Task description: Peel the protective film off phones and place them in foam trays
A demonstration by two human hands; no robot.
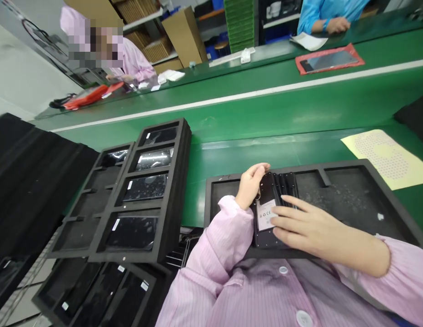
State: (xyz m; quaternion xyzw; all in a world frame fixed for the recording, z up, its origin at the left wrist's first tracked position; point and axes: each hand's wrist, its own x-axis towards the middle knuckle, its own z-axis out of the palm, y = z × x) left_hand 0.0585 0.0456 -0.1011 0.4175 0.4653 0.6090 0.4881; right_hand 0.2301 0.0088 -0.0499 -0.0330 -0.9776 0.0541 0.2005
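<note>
Several slim black devices (pixel 288 184) lie overlapped in a black foam tray (pixel 334 164) in front of me. The nearest device (pixel 269 238) has small screws along its edges and a white label (pixel 265 213) with a CE mark. At its upper left edge is my left hand (pixel 250 184), fingers pressed together; what is between them is hidden. My right hand (pixel 305 227) lies over the device's right side, fingers stretched and slightly apart, fingertips touching the label's right edge.
On the left, stacked foam trays (pixel 179 181) hold black screens (pixel 145 187). More black foam (pixel 34 181) is piled beyond. A yellow sheet of dots (pixel 385 156) lies at right. Across the green bench (pixel 231 109), two co-workers sit near a red-wrapped panel (pixel 330 61).
</note>
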